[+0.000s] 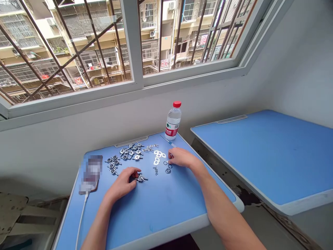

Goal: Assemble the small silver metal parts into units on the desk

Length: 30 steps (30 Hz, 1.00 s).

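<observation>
Pointing right, metal fitting (141,178) touching left hand (121,183)

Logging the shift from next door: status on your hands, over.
Left hand at small metal fitting. Right hand beside small dark rings. Water bottle beyond.

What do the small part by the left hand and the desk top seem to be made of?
The small part by the left hand looks like bright plated metal, given its silvery shine; which metal can't be told. The desk top looks like blue plastic or laminate, smooth with a soft sheen.
</observation>
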{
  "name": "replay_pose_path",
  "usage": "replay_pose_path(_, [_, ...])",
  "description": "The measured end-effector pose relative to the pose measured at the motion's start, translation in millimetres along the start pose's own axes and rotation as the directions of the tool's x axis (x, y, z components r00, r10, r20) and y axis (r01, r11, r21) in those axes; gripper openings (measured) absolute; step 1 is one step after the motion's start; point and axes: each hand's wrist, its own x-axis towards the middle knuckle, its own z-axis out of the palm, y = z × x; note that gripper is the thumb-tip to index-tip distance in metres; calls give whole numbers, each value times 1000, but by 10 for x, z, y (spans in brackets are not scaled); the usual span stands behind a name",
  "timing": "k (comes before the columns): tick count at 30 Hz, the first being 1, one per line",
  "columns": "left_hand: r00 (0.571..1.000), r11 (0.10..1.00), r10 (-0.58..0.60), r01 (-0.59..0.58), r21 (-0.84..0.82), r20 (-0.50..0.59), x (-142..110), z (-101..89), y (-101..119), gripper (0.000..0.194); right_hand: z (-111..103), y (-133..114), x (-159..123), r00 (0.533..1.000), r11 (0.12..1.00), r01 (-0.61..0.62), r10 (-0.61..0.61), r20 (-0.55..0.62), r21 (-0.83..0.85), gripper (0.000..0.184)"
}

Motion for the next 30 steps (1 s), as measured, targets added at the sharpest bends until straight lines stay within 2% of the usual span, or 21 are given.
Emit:
replay_pose_path(10, [1000,1000,-8,8,-1,0,0,0,17,47,-6,-59,5,1000,1000,-10,10,15,24,6])
replay_pose_path(16, [1000,1000,-1,1,-7,-7,3,0,17,48,-62,-37,-59,999,995,44,-42,-27,88,9])
replay_pose_path(19, [1000,1000,-4,4,-8,-10,1,-1,30,48,-68,-80,-106,989,973,132,-118,-87,187,11])
replay_pose_path(21, [1000,1000,-1,1,-11,-15,-4,-2,39,48,-27,-155,-125,971,911,226,-183,-153,346,9])
replay_pose_path(23, [1000,1000,8,-8,-11,-20,-12,-2,47,47,47,-254,-138,956,854,292,-239,-172,431,8])
replay_pose_path(27, [1000,1000,22,-22,-3,-19,-25,-4,64,40,207,-446,-176,910,774,390,-406,-82,499,17])
replay_pose_path(30, [999,999,39,-38,3,-13,-23,-8,81,34,274,-545,-214,887,803,433,-460,-36,409,12])
